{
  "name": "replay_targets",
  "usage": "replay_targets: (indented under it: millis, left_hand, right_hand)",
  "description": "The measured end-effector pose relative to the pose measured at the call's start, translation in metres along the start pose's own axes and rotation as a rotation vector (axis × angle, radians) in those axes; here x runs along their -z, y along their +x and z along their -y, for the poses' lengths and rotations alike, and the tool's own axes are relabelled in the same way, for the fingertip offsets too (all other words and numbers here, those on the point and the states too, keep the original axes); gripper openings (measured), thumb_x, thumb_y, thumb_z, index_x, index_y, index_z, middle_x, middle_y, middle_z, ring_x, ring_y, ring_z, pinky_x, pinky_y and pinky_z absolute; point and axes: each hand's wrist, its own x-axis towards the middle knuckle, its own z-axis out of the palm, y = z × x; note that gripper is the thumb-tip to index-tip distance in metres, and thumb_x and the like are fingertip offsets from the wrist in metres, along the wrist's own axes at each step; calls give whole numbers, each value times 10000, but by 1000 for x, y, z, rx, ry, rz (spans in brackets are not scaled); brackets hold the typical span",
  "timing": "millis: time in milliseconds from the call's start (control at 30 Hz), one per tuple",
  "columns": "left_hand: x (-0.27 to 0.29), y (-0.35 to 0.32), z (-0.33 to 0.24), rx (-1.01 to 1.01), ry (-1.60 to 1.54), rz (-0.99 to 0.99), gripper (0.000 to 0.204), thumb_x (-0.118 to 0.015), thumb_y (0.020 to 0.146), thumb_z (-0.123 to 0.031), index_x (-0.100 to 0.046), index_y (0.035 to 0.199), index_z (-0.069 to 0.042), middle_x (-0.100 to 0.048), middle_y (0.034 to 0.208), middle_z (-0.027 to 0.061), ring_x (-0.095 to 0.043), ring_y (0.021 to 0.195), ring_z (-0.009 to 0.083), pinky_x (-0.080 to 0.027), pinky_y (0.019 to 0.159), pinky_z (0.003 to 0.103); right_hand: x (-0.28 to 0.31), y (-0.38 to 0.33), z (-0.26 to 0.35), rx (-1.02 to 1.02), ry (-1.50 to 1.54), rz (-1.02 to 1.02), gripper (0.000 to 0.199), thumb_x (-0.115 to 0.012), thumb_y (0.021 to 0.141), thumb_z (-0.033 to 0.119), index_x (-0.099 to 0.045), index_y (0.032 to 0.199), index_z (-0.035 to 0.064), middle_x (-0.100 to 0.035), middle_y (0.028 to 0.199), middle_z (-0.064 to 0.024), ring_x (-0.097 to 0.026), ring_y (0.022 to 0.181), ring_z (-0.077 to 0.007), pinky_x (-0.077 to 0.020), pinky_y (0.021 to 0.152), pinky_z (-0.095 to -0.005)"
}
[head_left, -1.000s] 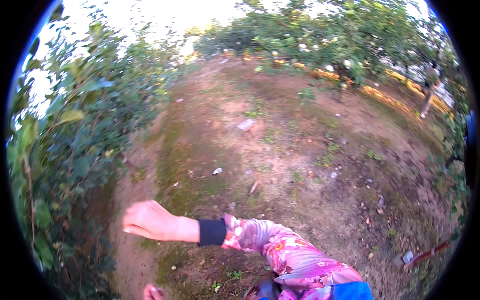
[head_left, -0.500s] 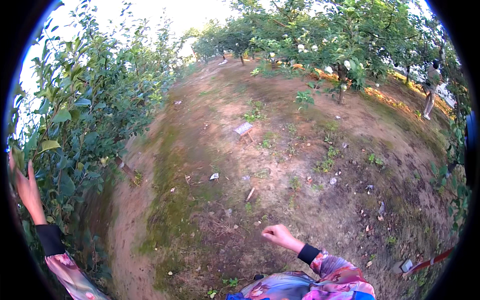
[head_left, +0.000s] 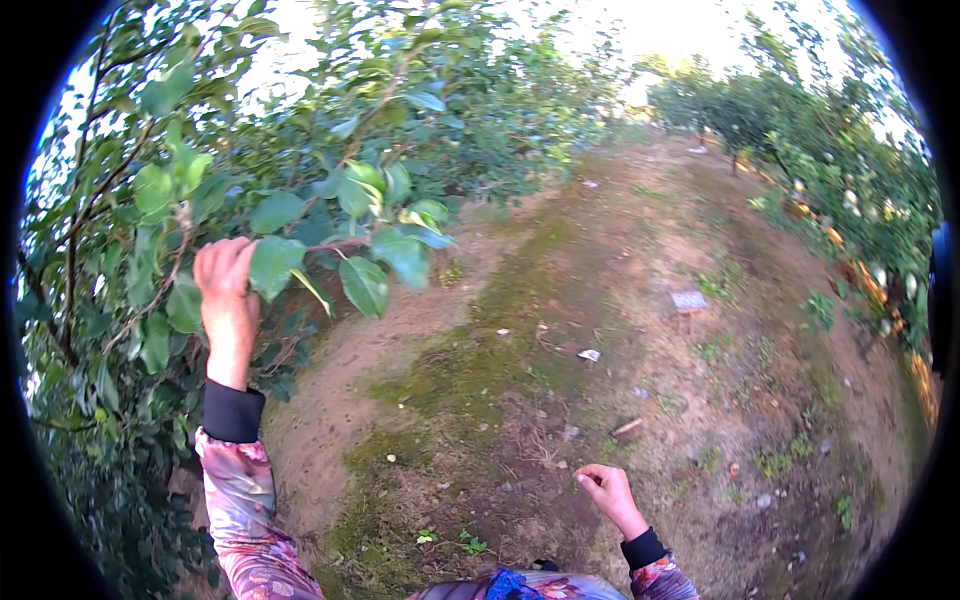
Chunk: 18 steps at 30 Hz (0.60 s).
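Note:
My left hand (head_left: 228, 285) is raised into the tree foliage at the left, its fingers curled closed around a leafy branch (head_left: 340, 243). Broad green leaves (head_left: 362, 286) hang beside the fingers and partly cover them. Low in front of my body, my right hand (head_left: 608, 494) is held over the ground, fingers drawn together. Whatever it may hold is too small or hidden to make out. Both sleeves are flower-patterned with black cuffs.
A dense row of trees (head_left: 480, 130) runs along the left. Another row with pale fruits (head_left: 850, 198) lines the right. Between them, on the bare and mossy ground, are a small low stool (head_left: 688, 302), a white scrap (head_left: 589, 355) and a short stick (head_left: 627, 427).
The view has swung left, and the person at the far right has gone out of it. My left hand, open among leaves before, has closed on a branch. My right hand stays low, fingers together.

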Motion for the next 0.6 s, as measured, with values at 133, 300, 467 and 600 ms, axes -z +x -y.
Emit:
replay_targets:
  millis: [133,300,467,600]
  left_hand:
    - [11,-11,-2,-15,46,75,453,-653,631,57,-650,1064,-80,-628,1064,115,-563,1079,328,-381,1044,490]
    - [5,-17,-2,-38,19,70,347,-603,714,-3,-658,1050,-68,-634,1079,125,-569,1080,339,-379,1050,503]
    - [-6,-44,23,-64,48,118,344,-530,754,-12,-680,1061,-54,-625,1121,120,-550,1129,326,-349,1085,488]
    - [-19,-39,16,-80,68,189,345,-523,835,-101,-659,1148,-48,-606,1199,114,-526,1195,303,-313,1116,466]
  right_hand:
    - [-25,53,68,206,108,107,166,-648,908,146,-709,970,5,-653,716,-1,-549,653,-43,-469,607,-243]
    - [-49,120,164,439,336,26,299,-677,891,149,-647,1163,26,-695,1045,-73,-583,680,-75,-492,629,-246]
    - [-76,150,286,667,646,-32,587,-703,830,88,-456,1363,84,-612,1204,-85,-563,621,-104,-491,589,-270]
    - [-91,166,271,823,299,-105,138,-607,814,-25,-653,939,11,-644,827,-152,-642,724,-241,-511,647,-323]
